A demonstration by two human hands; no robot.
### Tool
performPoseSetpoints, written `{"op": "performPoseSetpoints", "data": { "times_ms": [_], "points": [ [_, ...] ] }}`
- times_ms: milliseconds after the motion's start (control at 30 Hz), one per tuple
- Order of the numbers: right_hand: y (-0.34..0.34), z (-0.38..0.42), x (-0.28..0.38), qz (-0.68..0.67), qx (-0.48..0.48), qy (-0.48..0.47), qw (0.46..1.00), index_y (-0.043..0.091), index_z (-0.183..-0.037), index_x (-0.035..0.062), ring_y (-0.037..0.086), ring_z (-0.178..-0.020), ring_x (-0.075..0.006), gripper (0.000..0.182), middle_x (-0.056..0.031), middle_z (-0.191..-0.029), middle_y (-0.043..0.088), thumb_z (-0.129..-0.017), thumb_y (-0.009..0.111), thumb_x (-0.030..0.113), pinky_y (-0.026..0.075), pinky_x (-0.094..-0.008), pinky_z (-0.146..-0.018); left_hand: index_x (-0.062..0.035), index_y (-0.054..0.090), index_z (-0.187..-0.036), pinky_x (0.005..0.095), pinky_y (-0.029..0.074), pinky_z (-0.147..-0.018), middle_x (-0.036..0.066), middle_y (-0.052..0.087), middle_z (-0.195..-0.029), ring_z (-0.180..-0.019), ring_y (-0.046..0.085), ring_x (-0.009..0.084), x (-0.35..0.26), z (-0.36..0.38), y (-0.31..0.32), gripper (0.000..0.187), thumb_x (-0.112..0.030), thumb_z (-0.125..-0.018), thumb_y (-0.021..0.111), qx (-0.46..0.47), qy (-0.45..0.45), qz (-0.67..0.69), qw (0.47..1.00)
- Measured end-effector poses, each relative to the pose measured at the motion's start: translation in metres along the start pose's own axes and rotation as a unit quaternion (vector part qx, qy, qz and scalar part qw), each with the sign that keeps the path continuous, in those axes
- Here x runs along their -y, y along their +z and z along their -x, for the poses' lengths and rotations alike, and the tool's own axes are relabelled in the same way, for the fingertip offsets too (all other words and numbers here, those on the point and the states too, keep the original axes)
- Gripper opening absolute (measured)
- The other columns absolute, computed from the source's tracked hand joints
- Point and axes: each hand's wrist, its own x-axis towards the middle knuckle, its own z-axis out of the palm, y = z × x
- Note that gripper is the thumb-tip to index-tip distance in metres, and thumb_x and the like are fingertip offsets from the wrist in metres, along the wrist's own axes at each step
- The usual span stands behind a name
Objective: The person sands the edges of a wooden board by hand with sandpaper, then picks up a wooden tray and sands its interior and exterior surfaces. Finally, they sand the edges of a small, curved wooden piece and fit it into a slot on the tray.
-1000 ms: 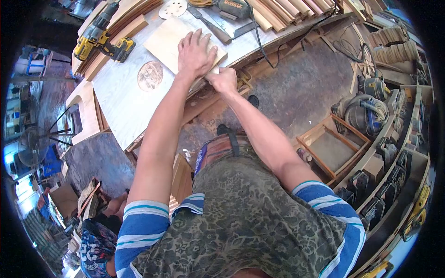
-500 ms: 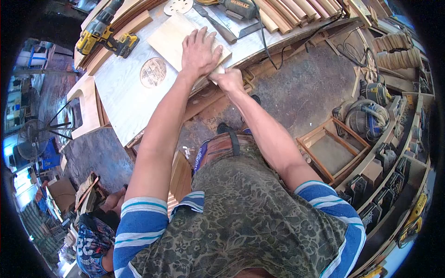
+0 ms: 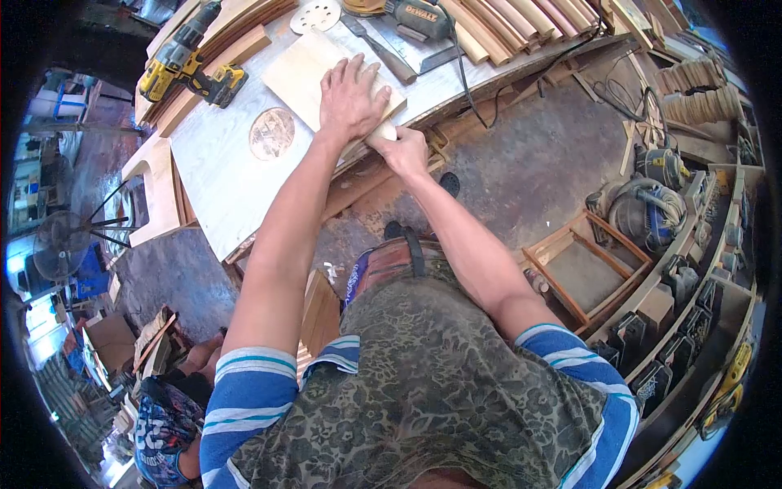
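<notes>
My left hand (image 3: pixel 350 102) lies flat on a pale rectangular wooden board (image 3: pixel 297 69), its fingers stretched out and a little apart. The board rests near the edge of a white-topped workbench (image 3: pixel 212 183). Closed at the board's near right edge, my right hand (image 3: pixel 405 152) grips a small pale piece (image 3: pixel 386 130); its exact kind is hard to make out. Beyond the board lies a chisel-like tool with a dark handle (image 3: pixel 399 68). A yellow and black cordless drill (image 3: pixel 191 69) lies to the left.
A DeWalt power tool (image 3: pixel 422 18) with a black cord and several rounded wood strips (image 3: pixel 513 28) lie at the bench's far side. A wooden frame (image 3: pixel 586 269) and a vacuum-like machine (image 3: pixel 643 213) stand right on the floor. A person (image 3: pixel 167 424) sits low at left.
My right hand has shifted slightly at the board's edge, and more of the pale piece shows. My left hand stays on the board. The view has moved a little.
</notes>
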Motion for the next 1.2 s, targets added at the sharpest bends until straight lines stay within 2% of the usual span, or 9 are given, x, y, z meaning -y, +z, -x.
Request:
{"op": "performPoseSetpoints", "data": {
  "times_ms": [133,167,233,333,367,467,800,1000,1200],
  "points": [
    [-0.004,0.008,-0.021,-0.065,-0.014,-0.074,0.995,0.067,-0.129,0.0028,0.074,-0.100,-0.0392,0.056,-0.0199,-0.113,0.077,-0.081,0.081,0.027,0.056,-0.0452,-0.093,-0.0156,0.053,-0.152,0.0561,0.024,-0.125,0.018,0.041,-0.163,-0.151,0.034,0.0421,0.001,0.002,0.002,0.060,-0.049,-0.102,0.054,-0.029,0.010,-0.005,1.000],
    [-0.006,0.009,-0.027,-0.065,-0.015,-0.075,0.995,0.067,-0.129,0.0028,0.074,-0.100,-0.0392,0.056,-0.0199,-0.113,0.077,-0.081,0.081,0.027,0.056,-0.0452,-0.093,-0.0156,0.053,-0.152,0.0561,0.024,-0.125,0.018,0.041,-0.163,-0.151,0.034,0.0421,0.001,0.000,0.002,0.060,-0.049,-0.102,0.054,-0.030,0.012,-0.005,0.999],
    [-0.008,0.017,-0.040,0.046,-0.069,-0.349,0.933,0.057,-0.145,0.0093,0.071,-0.069,-0.0177,0.060,-0.0106,-0.095,0.071,-0.090,0.077,0.019,0.057,-0.0350,-0.063,-0.0159,0.053,-0.153,0.0556,0.024,-0.125,0.017,0.041,-0.163,-0.151,0.035,0.0419,0.001,0.001,0.003,0.060,-0.049,-0.102,0.054,-0.024,0.007,-0.014,1.000],
    [-0.020,0.029,-0.044,0.206,-0.031,-0.401,0.892,0.060,-0.144,0.0180,0.068,-0.067,-0.0259,0.057,-0.0100,-0.095,0.063,-0.089,0.077,0.019,0.058,-0.0411,-0.063,-0.0168,0.052,-0.153,0.0555,0.024,-0.125,0.016,0.041,-0.163,-0.151,0.035,0.0419,0.002,0.001,0.005,0.060,-0.049,-0.102,0.053,-0.028,0.012,-0.020,0.999],
    [-0.023,0.030,-0.041,0.242,-0.038,-0.405,0.881,0.062,-0.142,0.0252,0.067,-0.070,-0.0317,0.052,-0.0101,-0.092,0.057,-0.092,0.075,0.024,0.058,-0.0470,-0.064,-0.0168,0.052,-0.153,0.0555,0.024,-0.125,0.016,0.041,-0.163,-0.151,0.035,0.0419,0.003,0.001,0.005,0.060,-0.049,-0.102,0.053,-0.027,0.014,-0.020,0.999],
    [-0.026,0.026,-0.026,0.317,0.034,-0.382,0.867,0.061,-0.142,0.0275,0.069,-0.086,-0.0368,0.049,-0.0155,-0.100,0.060,-0.094,0.069,0.025,0.058,-0.0514,-0.070,-0.0174,0.053,-0.153,0.0560,0.025,-0.125,0.016,0.041,-0.162,-0.150,0.036,0.0419,0.002,0.000,0.007,0.060,-0.049,-0.102,0.053,-0.037,0.023,-0.013,0.999],
    [-0.024,-0.005,-0.028,0.332,0.016,-0.496,0.802,0.071,-0.120,0.0222,0.073,-0.072,-0.0326,0.034,-0.0110,-0.081,0.068,-0.089,0.063,0.013,0.059,-0.0466,-0.059,-0.0165,0.052,-0.155,0.0533,0.019,-0.127,0.015,0.039,-0.165,-0.154,0.031,0.0380,0.002,-0.001,0.004,0.064,-0.053,-0.102,0.050,-0.009,0.002,-0.016,1.000],
    [-0.022,-0.005,-0.011,0.475,0.078,-0.454,0.750,0.072,-0.117,0.0163,0.076,-0.070,-0.0330,0.032,-0.0137,-0.079,0.075,-0.086,0.064,0.018,0.060,-0.0458,-0.059,-0.0170,0.052,-0.153,0.0567,0.025,-0.124,0.016,0.040,-0.163,-0.151,0.035,0.0421,0.002,0.000,0.010,0.061,-0.050,-0.102,0.053,-0.031,0.021,-0.023,0.999],
    [-0.016,-0.013,-0.002,0.503,0.114,-0.439,0.736,0.071,-0.119,0.0113,0.077,-0.073,-0.0338,0.032,-0.0160,-0.084,0.078,-0.090,0.062,0.018,0.060,-0.0480,-0.061,-0.0173,0.052,-0.153,0.0563,0.025,-0.124,0.016,0.040,-0.163,-0.151,0.034,0.0419,0.004,0.000,0.008,0.062,-0.051,-0.101,0.053,-0.031,0.022,-0.024,0.999]
  ]
}}
